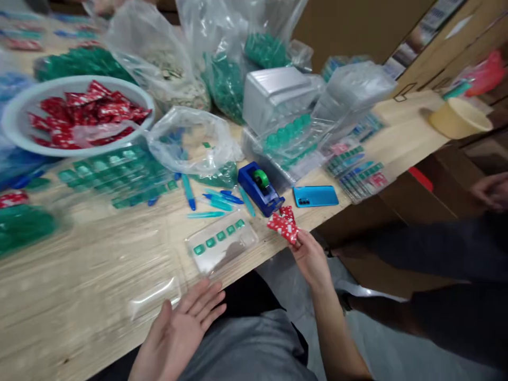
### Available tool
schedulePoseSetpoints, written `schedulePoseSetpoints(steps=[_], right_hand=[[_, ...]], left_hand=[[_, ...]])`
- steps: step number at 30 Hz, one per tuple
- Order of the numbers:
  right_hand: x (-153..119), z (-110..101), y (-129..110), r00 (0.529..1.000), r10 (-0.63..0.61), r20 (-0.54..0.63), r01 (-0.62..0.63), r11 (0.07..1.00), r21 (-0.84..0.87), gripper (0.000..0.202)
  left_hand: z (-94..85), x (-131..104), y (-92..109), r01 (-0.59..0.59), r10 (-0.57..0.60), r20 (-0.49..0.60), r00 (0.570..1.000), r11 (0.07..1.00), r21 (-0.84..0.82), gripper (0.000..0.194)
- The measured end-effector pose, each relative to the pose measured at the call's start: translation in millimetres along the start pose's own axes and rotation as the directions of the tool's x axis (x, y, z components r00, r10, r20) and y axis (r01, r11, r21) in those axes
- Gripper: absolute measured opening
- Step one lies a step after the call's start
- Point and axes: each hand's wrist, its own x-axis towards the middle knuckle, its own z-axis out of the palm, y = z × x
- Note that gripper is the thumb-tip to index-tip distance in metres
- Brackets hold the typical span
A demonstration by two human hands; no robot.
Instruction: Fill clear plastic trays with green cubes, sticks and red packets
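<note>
Pinched in my right hand [311,259] is a red packet with white dots [283,225], held over the table's front edge beside the tape dispenser. My left hand [184,328] is palm up with the fingers spread and nothing in it, near the edge. Between the hands lies a clear plastic tray [210,262] with a row of several green square pieces [221,236]. Behind it are several teal and blue pens [222,198]. A blue tape dispenser [260,188] with a green roll stands to their right, and a blue phone [315,196] lies beyond it.
A pale basin [11,127] of red packets stands at the back left. Clear bags [194,127], stacked clear trays [273,98] and packed sets [361,177] line the back. A yellow tape roll [456,117] sits far right. Another person's legs [448,296] are on the right.
</note>
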Motion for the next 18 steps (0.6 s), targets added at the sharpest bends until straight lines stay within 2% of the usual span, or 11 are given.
schedulePoseSetpoints(steps=[3, 5, 9, 12, 15, 16, 18], right_hand=[[20, -37, -7, 0.984, -0.116, -0.136, 0.106, 0.991, -0.08, 0.032], [32, -51, -8, 0.969, -0.172, -0.177, 0.144, 0.976, -0.162, 0.034], [41, -67, -7, 0.95, -0.244, -0.197, 0.154, 0.911, -0.383, 0.042], [33, -74, -13, 0.915, -0.341, -0.217, 0.176, 0.821, -0.544, 0.045], [14, -58, -17, 0.853, -0.491, -0.177, 0.266, 0.702, -0.661, 0.039], [5, -44, -16, 0.835, -0.539, -0.106, 0.328, 0.644, -0.691, 0.033], [-17, -8, -9, 0.795, -0.582, 0.168, 0.519, 0.511, -0.685, 0.02]], left_hand=[[2.5, 6, -7, 0.036, -0.036, -0.002, 0.999, 0.999, -0.003, 0.045], [9.8, 8, -8, 0.035, -0.034, 0.01, 0.999, 0.999, -0.003, 0.044], [24.4, 9, -4, 0.014, -0.014, -0.018, 1.0, 1.0, 0.011, 0.04], [27.4, 12, -4, 0.023, -0.023, 0.005, 1.0, 1.0, 0.009, 0.038], [28.3, 19, -10, 0.007, -0.005, 0.068, 0.998, 1.0, -0.023, 0.038], [29.7, 22, -13, -0.01, 0.013, 0.084, 0.996, 0.999, -0.032, 0.038], [34.1, 26, -19, -0.046, 0.05, 0.1, 0.994, 0.998, -0.042, 0.041]])
